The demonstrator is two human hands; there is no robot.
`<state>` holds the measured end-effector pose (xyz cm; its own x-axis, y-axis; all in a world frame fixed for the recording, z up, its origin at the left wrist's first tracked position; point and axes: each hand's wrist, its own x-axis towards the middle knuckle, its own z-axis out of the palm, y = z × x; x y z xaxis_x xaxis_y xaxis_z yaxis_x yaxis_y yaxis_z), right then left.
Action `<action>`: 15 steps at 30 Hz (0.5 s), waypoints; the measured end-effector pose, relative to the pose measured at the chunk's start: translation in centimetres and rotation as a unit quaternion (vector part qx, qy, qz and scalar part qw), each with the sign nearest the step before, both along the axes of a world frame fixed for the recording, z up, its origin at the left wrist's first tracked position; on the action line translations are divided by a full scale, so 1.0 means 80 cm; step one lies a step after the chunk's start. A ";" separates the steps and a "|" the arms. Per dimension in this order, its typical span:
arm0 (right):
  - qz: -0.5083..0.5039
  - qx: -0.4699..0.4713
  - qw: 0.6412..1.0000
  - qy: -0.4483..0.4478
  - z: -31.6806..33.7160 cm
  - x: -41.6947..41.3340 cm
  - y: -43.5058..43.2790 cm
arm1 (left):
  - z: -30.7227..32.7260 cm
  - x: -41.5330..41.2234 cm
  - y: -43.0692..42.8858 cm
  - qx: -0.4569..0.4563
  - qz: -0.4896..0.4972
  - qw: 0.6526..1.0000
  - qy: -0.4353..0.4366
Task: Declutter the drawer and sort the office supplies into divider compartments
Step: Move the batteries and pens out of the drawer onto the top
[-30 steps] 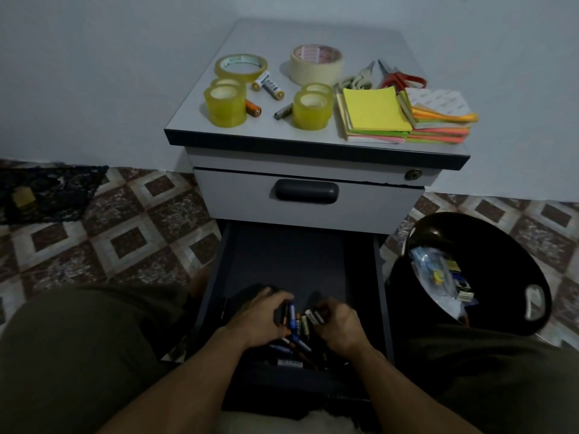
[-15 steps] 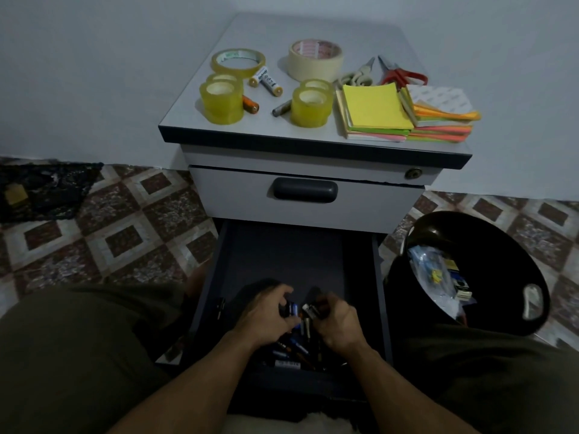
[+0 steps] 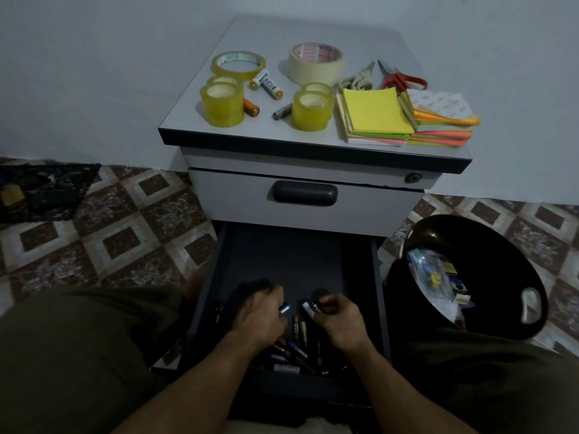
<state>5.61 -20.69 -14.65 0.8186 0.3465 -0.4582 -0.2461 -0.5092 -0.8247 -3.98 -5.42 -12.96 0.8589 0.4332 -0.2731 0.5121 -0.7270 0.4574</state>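
The bottom drawer [image 3: 282, 255] of a small grey cabinet stands pulled out toward the person, and both hands are down in its near half. The left hand [image 3: 258, 317] has its fingers curled round a battery with a silvery-blue tip [image 3: 284, 308], which pokes out to the right. The right hand [image 3: 338, 321] pinches a white-and-black battery [image 3: 309, 308] between thumb and curled fingers, its end pointing left. The two batteries are near each other but apart. Under and between the hands, a heap of loose batteries [image 3: 296, 346] lies on the drawer floor against the near wall; the far half of the floor is bare and dark.

On the cabinet's tabletop [image 3: 282, 136], two stacks of clear tape rolls [image 3: 223, 104] stand toward the left and middle, with a flat clear tape ring [image 3: 238, 62] and a masking tape roll [image 3: 315, 62] farther back. Several batteries [image 3: 268, 84] lie between the rolls. To the right are grey scissors [image 3: 357, 79], red scissors [image 3: 399, 79] and coloured sticky-note pads [image 3: 376, 115].

A black bin [image 3: 501, 245] sits on the tiled floor right of the drawer, with plastic wrappers inside.
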 end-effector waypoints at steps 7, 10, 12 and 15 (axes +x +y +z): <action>-0.003 0.006 1.000 0.003 -0.002 0.002 -0.003 | -0.005 -0.002 0.010 0.045 -0.028 0.999 -0.002; -0.004 0.017 1.000 0.014 0.002 0.002 -0.002 | -0.004 -0.004 0.012 0.053 -0.035 0.998 -0.010; -0.003 0.021 1.000 0.019 0.004 0.001 -0.002 | -0.003 -0.006 0.014 0.046 -0.031 0.998 -0.013; 0.000 0.022 1.000 0.016 0.004 0.001 -0.004 | -0.003 -0.010 0.023 0.005 -0.012 1.000 -0.025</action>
<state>5.72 -21.03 -14.32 0.8041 0.3665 -0.4680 -0.2730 -0.4717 -0.8384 -4.80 -3.58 -13.17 0.8813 0.4148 -0.2263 0.4717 -0.7432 0.4746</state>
